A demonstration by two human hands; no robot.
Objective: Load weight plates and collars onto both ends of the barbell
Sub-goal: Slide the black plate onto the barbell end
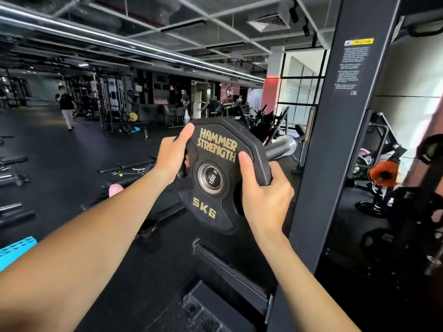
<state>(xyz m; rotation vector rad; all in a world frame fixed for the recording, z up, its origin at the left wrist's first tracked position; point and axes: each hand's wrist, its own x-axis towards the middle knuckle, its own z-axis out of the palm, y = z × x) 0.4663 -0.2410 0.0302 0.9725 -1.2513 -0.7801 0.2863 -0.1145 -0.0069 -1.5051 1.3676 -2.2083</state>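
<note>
Both hands, left hand (pixel 173 156) and right hand (pixel 265 195), each with a closed grip on the plate (pixel 215 173), steadying its hole on the barbell sleeve (pixel 280 146) to slide it farther

Both hands hold a black 5 kg plate (pixel 217 173) upright on the end of the barbell sleeve (pixel 280 147), whose tip shows in the plate's centre hole. The left hand (pixel 172 156) grips its upper left edge, thumb on the face; the right hand (pixel 263 195) grips the right edge. A black rack post (pixel 335 130) stands just right.
</note>
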